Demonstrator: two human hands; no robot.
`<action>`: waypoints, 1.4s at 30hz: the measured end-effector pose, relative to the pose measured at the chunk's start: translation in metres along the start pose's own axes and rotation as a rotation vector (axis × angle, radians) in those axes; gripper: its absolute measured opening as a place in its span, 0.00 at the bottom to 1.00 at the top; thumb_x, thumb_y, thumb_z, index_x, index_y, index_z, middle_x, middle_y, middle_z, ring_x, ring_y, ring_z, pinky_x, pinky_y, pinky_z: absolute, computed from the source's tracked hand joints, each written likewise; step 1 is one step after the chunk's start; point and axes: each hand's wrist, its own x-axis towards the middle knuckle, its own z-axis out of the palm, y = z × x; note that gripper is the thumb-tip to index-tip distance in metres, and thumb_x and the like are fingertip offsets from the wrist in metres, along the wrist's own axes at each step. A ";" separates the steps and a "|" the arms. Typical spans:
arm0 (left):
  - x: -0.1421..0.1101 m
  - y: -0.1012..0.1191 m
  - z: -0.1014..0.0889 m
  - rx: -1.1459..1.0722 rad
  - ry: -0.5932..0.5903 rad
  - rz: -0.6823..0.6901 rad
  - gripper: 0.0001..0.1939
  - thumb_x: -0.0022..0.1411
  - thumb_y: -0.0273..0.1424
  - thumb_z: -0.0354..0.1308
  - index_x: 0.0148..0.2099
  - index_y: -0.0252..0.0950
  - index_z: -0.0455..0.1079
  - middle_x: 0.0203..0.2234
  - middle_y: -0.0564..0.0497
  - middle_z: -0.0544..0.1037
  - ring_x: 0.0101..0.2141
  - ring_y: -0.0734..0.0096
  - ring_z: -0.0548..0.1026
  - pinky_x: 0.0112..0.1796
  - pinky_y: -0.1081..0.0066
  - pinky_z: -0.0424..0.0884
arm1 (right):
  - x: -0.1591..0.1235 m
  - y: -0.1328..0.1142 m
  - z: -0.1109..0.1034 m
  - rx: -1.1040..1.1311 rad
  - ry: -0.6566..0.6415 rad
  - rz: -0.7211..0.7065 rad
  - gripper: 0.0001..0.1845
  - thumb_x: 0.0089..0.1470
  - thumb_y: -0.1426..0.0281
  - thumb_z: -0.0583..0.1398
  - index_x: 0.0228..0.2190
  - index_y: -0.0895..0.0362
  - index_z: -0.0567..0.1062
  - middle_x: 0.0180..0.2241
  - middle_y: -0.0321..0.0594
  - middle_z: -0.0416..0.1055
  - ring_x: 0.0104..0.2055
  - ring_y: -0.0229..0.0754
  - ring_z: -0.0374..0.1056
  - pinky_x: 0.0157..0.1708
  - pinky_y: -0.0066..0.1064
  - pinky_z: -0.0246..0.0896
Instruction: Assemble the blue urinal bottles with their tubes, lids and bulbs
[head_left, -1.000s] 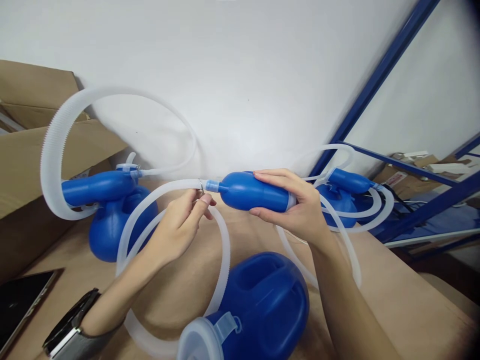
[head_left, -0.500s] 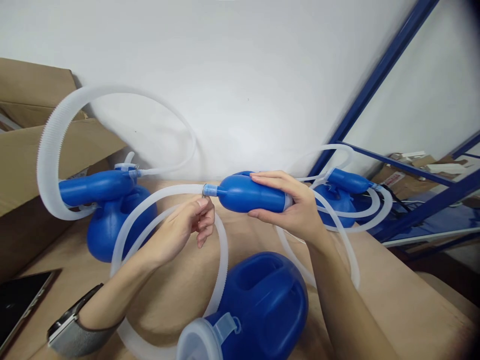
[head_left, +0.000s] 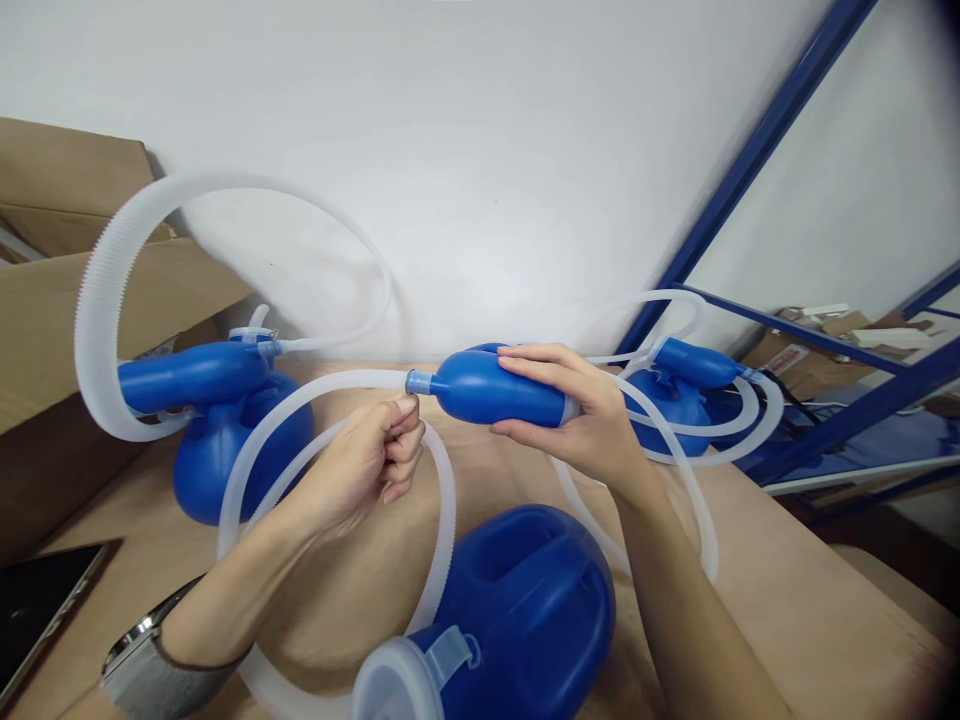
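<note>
My right hand (head_left: 581, 395) wraps round the far end of a blue plastic bottle-shaped piece (head_left: 491, 388), held level above the table. A short clear connector on its narrow left end joins a white corrugated hose (head_left: 330, 381). Just under that joint my left hand (head_left: 379, 450) is closed, thumb and forefinger pinching at a small metal hose clip (head_left: 409, 381) round the hose end. Its fingertips partly hide the clip. Below lies a large blue plastic jug (head_left: 532, 590) on its side, with a translucent cap (head_left: 397, 680) towards me.
Similar blue jugs with hoses stand at the left (head_left: 244, 440) and the right (head_left: 664, 410). Cardboard boxes (head_left: 97, 290) are at the left, and a dark tablet-like device (head_left: 45, 610) lies below them. A blue metal shelf frame (head_left: 720, 170) rises at the right.
My left hand has curled its fingers tighter and turned slightly at the wrist, still at the joint. The bottle-shaped piece and my right hand have shifted very slightly left.
</note>
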 end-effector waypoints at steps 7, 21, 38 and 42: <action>-0.003 0.002 0.007 -0.024 0.102 -0.116 0.21 0.72 0.34 0.47 0.24 0.41 0.51 0.17 0.62 0.51 0.15 0.80 0.45 0.13 0.81 0.50 | 0.001 -0.001 0.003 -0.120 -0.025 -0.107 0.27 0.62 0.64 0.74 0.61 0.49 0.80 0.58 0.49 0.81 0.58 0.55 0.79 0.59 0.50 0.77; -0.002 0.004 0.014 -0.087 0.169 -0.167 0.21 0.73 0.30 0.46 0.24 0.40 0.53 0.16 0.62 0.50 0.15 0.80 0.44 0.14 0.82 0.48 | -0.001 0.004 0.005 -0.059 -0.017 -0.089 0.27 0.60 0.65 0.76 0.59 0.48 0.82 0.58 0.49 0.81 0.58 0.55 0.80 0.60 0.50 0.77; -0.002 -0.002 0.010 -0.043 0.082 -0.115 0.18 0.74 0.37 0.48 0.29 0.40 0.60 0.17 0.60 0.58 0.15 0.77 0.56 0.16 0.78 0.61 | -0.001 0.002 0.007 -0.061 0.001 -0.071 0.26 0.59 0.66 0.76 0.58 0.48 0.83 0.58 0.49 0.82 0.58 0.55 0.80 0.60 0.50 0.77; -0.005 0.001 0.001 0.065 0.051 -0.081 0.16 0.71 0.43 0.55 0.35 0.38 0.71 0.19 0.57 0.66 0.18 0.74 0.65 0.19 0.76 0.66 | -0.001 0.003 0.003 -0.066 0.013 -0.041 0.27 0.58 0.64 0.77 0.58 0.46 0.83 0.57 0.47 0.83 0.57 0.56 0.81 0.58 0.50 0.78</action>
